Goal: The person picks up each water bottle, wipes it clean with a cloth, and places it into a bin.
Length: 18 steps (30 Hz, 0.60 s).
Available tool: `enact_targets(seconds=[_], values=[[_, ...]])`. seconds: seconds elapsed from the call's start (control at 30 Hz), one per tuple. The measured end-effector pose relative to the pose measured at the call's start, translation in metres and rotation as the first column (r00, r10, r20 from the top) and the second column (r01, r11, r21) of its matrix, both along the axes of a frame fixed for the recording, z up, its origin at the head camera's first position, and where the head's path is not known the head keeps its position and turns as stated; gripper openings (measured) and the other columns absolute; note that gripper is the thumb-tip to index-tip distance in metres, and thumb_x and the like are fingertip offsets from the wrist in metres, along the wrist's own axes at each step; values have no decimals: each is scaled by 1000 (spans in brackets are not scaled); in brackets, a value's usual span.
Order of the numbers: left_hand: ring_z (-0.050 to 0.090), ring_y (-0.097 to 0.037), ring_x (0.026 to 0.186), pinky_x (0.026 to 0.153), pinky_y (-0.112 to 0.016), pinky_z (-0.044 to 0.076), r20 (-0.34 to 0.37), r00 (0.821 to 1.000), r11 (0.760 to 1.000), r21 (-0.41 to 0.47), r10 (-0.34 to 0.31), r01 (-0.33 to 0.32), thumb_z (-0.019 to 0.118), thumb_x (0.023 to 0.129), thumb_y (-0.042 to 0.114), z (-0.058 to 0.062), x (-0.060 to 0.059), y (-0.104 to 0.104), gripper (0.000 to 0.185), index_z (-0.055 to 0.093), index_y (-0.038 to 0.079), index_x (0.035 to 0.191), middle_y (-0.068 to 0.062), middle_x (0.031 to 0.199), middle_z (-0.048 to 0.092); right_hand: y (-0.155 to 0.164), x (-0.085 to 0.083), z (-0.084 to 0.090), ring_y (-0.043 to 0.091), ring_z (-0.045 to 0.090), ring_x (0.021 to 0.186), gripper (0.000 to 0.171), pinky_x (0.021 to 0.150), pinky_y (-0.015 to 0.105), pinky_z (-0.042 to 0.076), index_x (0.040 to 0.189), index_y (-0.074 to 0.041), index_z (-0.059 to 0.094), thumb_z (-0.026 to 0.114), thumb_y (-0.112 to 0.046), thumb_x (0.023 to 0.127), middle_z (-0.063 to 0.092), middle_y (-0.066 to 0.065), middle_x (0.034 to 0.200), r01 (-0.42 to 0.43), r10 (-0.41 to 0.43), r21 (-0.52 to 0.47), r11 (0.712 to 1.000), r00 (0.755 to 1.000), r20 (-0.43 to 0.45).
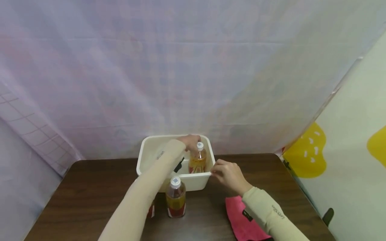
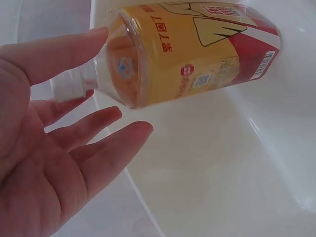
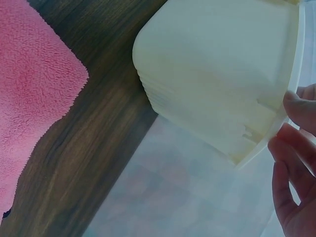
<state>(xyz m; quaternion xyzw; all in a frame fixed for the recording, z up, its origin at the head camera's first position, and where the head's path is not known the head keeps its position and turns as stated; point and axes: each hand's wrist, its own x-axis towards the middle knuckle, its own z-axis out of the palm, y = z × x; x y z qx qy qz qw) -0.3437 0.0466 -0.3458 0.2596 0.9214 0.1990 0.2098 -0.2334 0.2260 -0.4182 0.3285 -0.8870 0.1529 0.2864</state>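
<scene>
A white plastic bin (image 1: 150, 150) stands at the far side of the brown table (image 1: 90, 187). Inside it a tea bottle (image 1: 198, 161) with a white cap and a yellow and red label (image 2: 197, 54) stands upright. My left hand (image 1: 190, 142) reaches into the bin beside the bottle's cap. Its fingers (image 2: 89, 128) are spread and straight, and only the thumb lies against the bottle's neck. My right hand (image 1: 227, 173) holds the bin's near right rim (image 3: 269, 136) between thumb and fingers (image 3: 289, 170).
A second like bottle (image 1: 176, 197) stands on the table in front of the bin. A third, red-labelled one (image 1: 151, 211) is mostly hidden behind my left forearm. A pink cloth (image 1: 241, 221) (image 3: 34, 98) lies at the near right. A pale curtain hangs behind the table.
</scene>
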Motion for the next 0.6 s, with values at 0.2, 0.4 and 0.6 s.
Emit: enact_targets(seconds=[0.2, 0.4, 0.6], values=[[54, -19, 85, 65, -29, 47, -5, 1000, 1000, -8, -12, 12, 76, 68, 14, 6, -2, -5, 55, 49, 4, 114, -8, 101, 57, -2, -1, 3, 6, 59, 62, 13, 54, 25, 49, 71, -15, 70, 80, -10, 64, 62, -6, 75, -3, 3, -2, 1000, 1000, 11], [49, -27, 108, 88, -38, 44, -27, 999, 999, 39, -23, 24, 72, 71, 16, 25, 1, -15, 65, 42, 4, 127, -16, 124, 49, -2, 0, 5, 7, 59, 61, 11, 54, 25, 49, 72, -14, 71, 79, -11, 65, 62, -6, 75, 6, -6, 2, 1000, 1000, 24], [50, -28, 109, 92, -38, 42, -162, 984, 991, 100, -71, 88, 75, 65, 12, 54, 24, -28, 68, 45, -1, 125, -17, 122, 51, 0, -3, 5, 8, 59, 62, 12, 54, 27, 48, 73, -14, 71, 80, -12, 65, 62, -6, 75, 14, -14, -1, 1000, 1000, 14]])
